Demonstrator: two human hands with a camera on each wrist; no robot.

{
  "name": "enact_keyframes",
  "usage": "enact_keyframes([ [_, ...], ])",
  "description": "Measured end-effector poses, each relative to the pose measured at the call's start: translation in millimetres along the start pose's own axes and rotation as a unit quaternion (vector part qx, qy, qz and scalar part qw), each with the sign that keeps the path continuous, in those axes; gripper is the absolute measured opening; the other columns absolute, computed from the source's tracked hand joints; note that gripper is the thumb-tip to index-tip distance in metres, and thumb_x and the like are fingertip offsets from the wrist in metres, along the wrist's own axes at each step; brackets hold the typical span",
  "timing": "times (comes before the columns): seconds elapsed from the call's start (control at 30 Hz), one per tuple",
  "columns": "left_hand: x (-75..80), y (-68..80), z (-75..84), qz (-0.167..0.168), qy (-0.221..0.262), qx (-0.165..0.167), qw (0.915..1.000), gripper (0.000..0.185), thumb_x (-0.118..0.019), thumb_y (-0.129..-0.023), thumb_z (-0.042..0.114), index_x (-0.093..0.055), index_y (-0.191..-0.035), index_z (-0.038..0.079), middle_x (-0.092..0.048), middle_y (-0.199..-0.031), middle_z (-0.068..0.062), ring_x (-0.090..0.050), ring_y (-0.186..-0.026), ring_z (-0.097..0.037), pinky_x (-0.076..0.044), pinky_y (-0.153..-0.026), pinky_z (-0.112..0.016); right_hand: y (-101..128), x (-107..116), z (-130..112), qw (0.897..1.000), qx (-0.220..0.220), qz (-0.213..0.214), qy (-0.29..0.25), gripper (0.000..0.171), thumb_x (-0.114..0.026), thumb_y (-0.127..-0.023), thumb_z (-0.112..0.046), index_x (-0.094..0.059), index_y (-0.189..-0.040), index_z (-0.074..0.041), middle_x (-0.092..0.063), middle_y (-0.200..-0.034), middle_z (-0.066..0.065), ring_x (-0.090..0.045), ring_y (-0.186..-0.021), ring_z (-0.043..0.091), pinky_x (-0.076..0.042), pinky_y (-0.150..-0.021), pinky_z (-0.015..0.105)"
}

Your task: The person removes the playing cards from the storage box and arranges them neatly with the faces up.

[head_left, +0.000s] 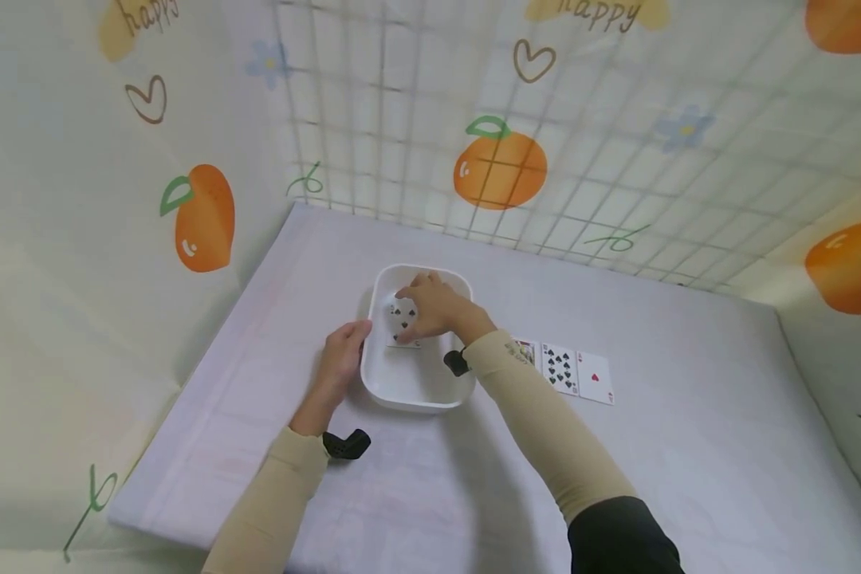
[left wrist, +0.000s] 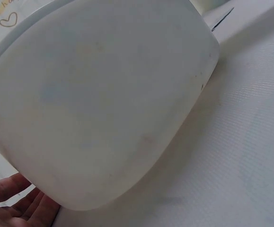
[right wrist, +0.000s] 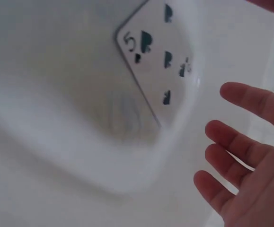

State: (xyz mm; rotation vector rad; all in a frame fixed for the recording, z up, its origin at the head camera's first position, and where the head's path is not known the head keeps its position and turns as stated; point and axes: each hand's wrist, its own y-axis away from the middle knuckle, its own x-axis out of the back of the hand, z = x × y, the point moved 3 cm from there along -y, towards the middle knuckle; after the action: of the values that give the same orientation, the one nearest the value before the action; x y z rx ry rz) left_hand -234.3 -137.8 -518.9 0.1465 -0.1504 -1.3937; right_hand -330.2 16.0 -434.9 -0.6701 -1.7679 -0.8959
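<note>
Left wall: printed sheet with oranges, outline hearts and the word "happy" in brown script; the same word appears again on the back wall, top centre.

Left hand: rests against the left outer wall of the white tub, fingers straight and relaxed, gripping nothing. Left wrist view shows the tub's outer wall filling the frame, with the fingers beneath its lower left side, touching or just beside it; cannot tell which.

White tub: rounded rectangular basin, standing on the tabletop about midway between the left and right edges, nearer the far edge than the near one.

Playing card: lies inside the tub, toward its far end. Right wrist view reads a "5" with black pips on the card; the suit is blurred there, while the head view suggests spades.

Right hand: over the tub's far half, above the card. In the right wrist view the fingers are spread and straight, just beside the card and holding nothing.

Right of the tub, on the tabletop: three cards in a row, face up. A court card partly hidden by the sleeve, a black spade card with many pips, then a card with one red heart.
</note>
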Motion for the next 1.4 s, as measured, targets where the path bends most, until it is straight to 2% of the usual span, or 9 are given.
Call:
enact_keyframes([
  [0.2,-1.4,-0.3,0.6,-0.003,-0.001,-0.002,1.0000,0.049,-0.052,-0.101,0.041,-0.060,-0.131,0.003,-0.064,-0.127,-0.015,-0.059,-0.115,-0.029,-0.045,-0.101,-0.045,-5,-9,3,1.000,-0.017,-0.015,0.003,0.085,-0.083,-0.072,-0.051,-0.052,-0.144,-0.019,-0.045,-0.136,0.010,-0.036,-0.121,0.027,-0.039,-0.101,0.049],
  [0.43,1.1,-1.2,1.8,0.004,0.004,0.000,1.0000,0.047,-0.053,-0.101,0.039,-0.061,-0.130,0.003,-0.063,-0.127,-0.014,-0.058,-0.116,-0.028,-0.045,-0.102,-0.044,-14,-16,1,0.999,0.005,-0.020,0.032,0.097,-0.085,-0.067,-0.056,-0.048,-0.148,-0.017,-0.043,-0.133,0.013,-0.034,-0.116,0.026,-0.038,-0.098,0.044],
  [0.6,1.3,-1.1,2.1,0.004,0.009,-0.003,0.9999,0.046,-0.054,-0.101,0.038,-0.062,-0.130,0.003,-0.063,-0.127,-0.014,-0.058,-0.116,-0.028,-0.045,-0.102,-0.044,-17,-21,2,0.999,0.003,-0.029,0.044,0.102,-0.086,-0.066,-0.057,-0.044,-0.149,-0.017,-0.041,-0.137,0.014,-0.034,-0.119,0.027,-0.036,-0.103,0.045],
  [1.4,2.3,-0.1,2.0,0.008,0.016,-0.009,0.9998,0.044,-0.053,-0.100,0.036,-0.062,-0.128,0.002,-0.064,-0.126,-0.015,-0.059,-0.114,-0.029,-0.045,-0.101,-0.043,-19,-24,1,1.000,0.000,-0.021,0.019,0.085,-0.086,-0.069,-0.051,-0.056,-0.139,-0.014,-0.044,-0.132,0.009,-0.035,-0.115,0.025,-0.038,-0.099,0.042],
])
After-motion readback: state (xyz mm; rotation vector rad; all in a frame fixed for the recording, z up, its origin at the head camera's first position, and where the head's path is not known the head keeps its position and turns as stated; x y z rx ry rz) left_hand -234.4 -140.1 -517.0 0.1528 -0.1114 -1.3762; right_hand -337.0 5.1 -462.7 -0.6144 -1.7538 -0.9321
